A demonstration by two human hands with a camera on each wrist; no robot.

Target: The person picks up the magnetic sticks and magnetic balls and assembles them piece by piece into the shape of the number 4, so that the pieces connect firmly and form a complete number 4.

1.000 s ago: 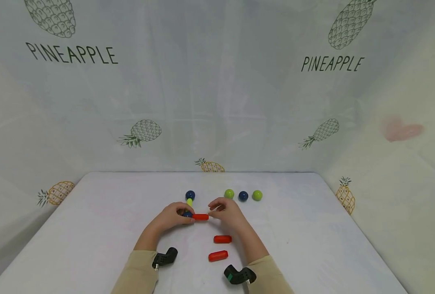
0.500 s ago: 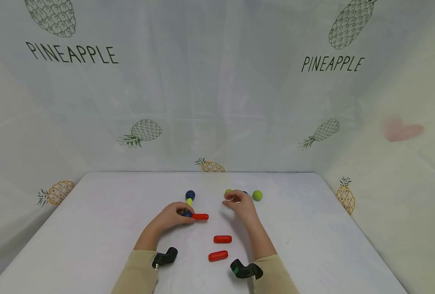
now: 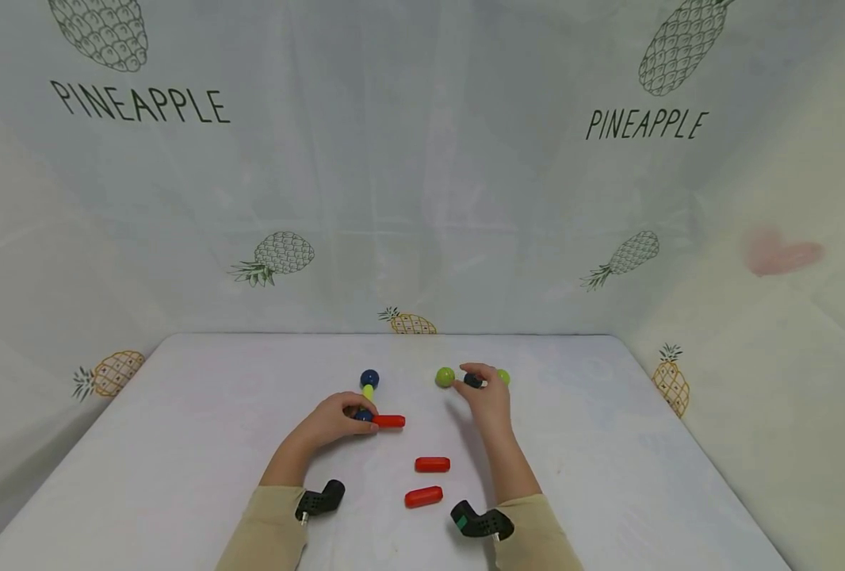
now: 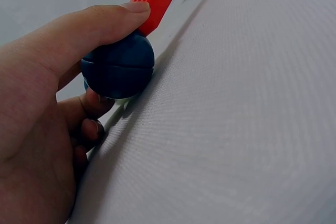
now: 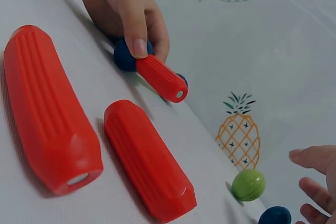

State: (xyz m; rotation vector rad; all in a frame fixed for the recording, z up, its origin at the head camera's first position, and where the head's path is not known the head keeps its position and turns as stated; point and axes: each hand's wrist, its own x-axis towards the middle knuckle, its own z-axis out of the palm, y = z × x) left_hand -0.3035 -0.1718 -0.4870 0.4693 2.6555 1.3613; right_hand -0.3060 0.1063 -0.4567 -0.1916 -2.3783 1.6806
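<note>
My left hand (image 3: 331, 420) grips a dark blue ball (image 4: 121, 69), its thumb lying over the joint with a red ridged rod (image 3: 392, 421). A yellow-green rod (image 3: 368, 392) runs from the held ball to another blue ball (image 3: 369, 379). Farther right, my right hand (image 3: 490, 400) reaches over a loose blue ball (image 3: 472, 381), thumb and fingers spread on either side of it. In the right wrist view those fingers (image 5: 312, 158) look apart from the blue ball (image 5: 275, 215). Green balls sit to its left (image 3: 445, 377) and right (image 3: 504, 377), the latter partly hidden by the hand.
Two loose red rods, one farther back (image 3: 433, 465) and one nearer (image 3: 423, 497), lie on the white tabletop (image 3: 608, 476) between the forearms. Behind the table's far edge hangs a pineapple-print cloth (image 3: 422, 198).
My right hand has moved away from the red rod's free end, to the right and back, over the loose blue ball. The left hand has stayed in place with its ball.
</note>
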